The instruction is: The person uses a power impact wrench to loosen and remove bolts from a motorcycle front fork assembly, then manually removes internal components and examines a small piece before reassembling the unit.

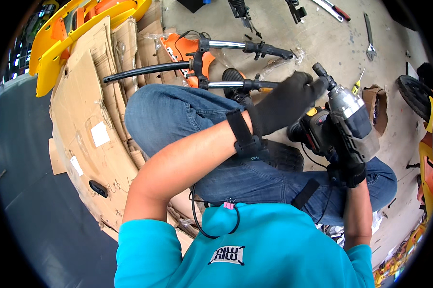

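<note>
A cordless impact wrench [351, 120] with a silver nose and a dark grey body is held up over my right thigh. A black socket [322, 72] sits on its nose, pointing up and away. My right hand [348, 170], gloved in black, is wrapped round the tool and mostly hidden by it. My left hand [288, 103], also in a black glove, is closed with its fingertips at the socket. Beyond my left knee lies a front fork [202, 62] with a black steerer tube and chrome legs, partly over an orange plastic piece [207, 60].
Stacked flattened cardboard [86, 120] lies to my left, with yellow plastic panels [53, 57] beyond it. An adjustable wrench [369, 38], a yellow-handled screwdriver [357, 85] and a small open carton [376, 108] are on the concrete floor. A wheel [413, 96] stands at far right.
</note>
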Available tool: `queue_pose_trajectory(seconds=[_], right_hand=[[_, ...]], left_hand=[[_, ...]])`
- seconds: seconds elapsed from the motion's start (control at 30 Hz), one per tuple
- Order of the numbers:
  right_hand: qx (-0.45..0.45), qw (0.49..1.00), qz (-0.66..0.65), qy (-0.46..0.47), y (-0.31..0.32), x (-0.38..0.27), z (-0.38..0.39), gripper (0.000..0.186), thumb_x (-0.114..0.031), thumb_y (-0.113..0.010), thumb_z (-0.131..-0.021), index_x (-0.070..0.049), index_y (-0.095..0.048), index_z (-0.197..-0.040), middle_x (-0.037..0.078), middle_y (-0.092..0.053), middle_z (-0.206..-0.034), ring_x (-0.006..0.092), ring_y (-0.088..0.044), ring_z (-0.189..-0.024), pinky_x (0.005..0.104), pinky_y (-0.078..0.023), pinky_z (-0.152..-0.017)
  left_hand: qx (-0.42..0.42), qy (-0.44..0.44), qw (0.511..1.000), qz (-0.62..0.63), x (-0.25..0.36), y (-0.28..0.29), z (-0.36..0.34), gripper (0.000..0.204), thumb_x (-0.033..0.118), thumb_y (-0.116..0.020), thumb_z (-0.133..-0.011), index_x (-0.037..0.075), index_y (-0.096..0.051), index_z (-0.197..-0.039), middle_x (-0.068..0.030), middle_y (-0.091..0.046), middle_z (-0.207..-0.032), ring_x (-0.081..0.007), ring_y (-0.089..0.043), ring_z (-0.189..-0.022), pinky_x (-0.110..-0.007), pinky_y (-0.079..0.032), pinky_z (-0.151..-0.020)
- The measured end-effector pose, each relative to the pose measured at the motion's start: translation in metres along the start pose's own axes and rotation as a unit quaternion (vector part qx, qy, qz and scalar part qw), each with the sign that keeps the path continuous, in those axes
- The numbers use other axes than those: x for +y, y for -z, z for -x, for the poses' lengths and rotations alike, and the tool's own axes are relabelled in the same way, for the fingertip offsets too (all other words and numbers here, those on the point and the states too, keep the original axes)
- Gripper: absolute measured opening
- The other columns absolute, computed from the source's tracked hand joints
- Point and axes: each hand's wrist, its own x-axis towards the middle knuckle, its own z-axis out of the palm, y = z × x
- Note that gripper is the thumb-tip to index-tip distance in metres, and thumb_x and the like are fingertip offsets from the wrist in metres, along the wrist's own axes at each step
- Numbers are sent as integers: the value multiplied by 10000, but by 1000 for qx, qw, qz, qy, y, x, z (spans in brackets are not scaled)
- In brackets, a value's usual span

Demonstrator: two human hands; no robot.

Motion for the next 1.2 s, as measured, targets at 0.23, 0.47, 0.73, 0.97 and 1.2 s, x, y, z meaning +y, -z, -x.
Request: queue_pose_trajectory(seconds=[0.23, 0.47, 0.73, 0.97, 1.2], right_hand=[[-110, 989, 100, -2, -9, -56, -33, 380, -118, -687, -866, -83, -610, -1236, 78, -666, -1132, 213, -638, -1048, 331, -494, -907], [-101, 987, -49, -111, -37, -24, -32, 420, -88, -666, -833, -48, -572, -1240, 103, -633, -1134, 244, -629, -1018, 319, -474, -910], [-139, 985, 74, -67, -42, -17, -55, 484, -122, -727, -759, -74, -579, -1217, 126, -620, -1158, 337, -590, -1079, 438, -452, -942], [-145, 985, 81, -41, -45, 5, -55, 519, -135, -770, -699, -79, -596, -1184, 111, -625, -1140, 327, -581, -1070, 427, -432, -955], [-183, 978, 91, -43, -48, 25, -57, 576, -148, -799, -676, -74, -588, -1207, 117, -609, -1189, 338, -562, -1131, 436, -430, -982]], left_hand=[[108, 128, 974, 149, -17, -10, -1, 123, 96, -535, -911, -18, -557, -951, -169, -587, -696, -273, -626, -663, -375, -491, -605], [75, 393, 777, 485, -20, -7, -4, 313, 245, -390, -1023, 8, -595, -1033, -72, -582, -854, -168, -602, -800, -303, -531, -724], [87, 259, 944, 185, -33, -21, 24, 176, -27, -488, -868, 1, -585, -1013, -137, -603, -881, -241, -588, -800, -369, -479, -749], [65, 499, 730, 462, -19, -5, 8, 229, 184, -502, -968, -30, -576, -997, -91, -561, -764, -160, -536, -720, -329, -463, -697], [32, 522, 758, 390, -23, -6, 11, 303, 234, -459, -992, -46, -573, -1012, -139, -591, -836, -200, -577, -782, -356, -473, -750]])
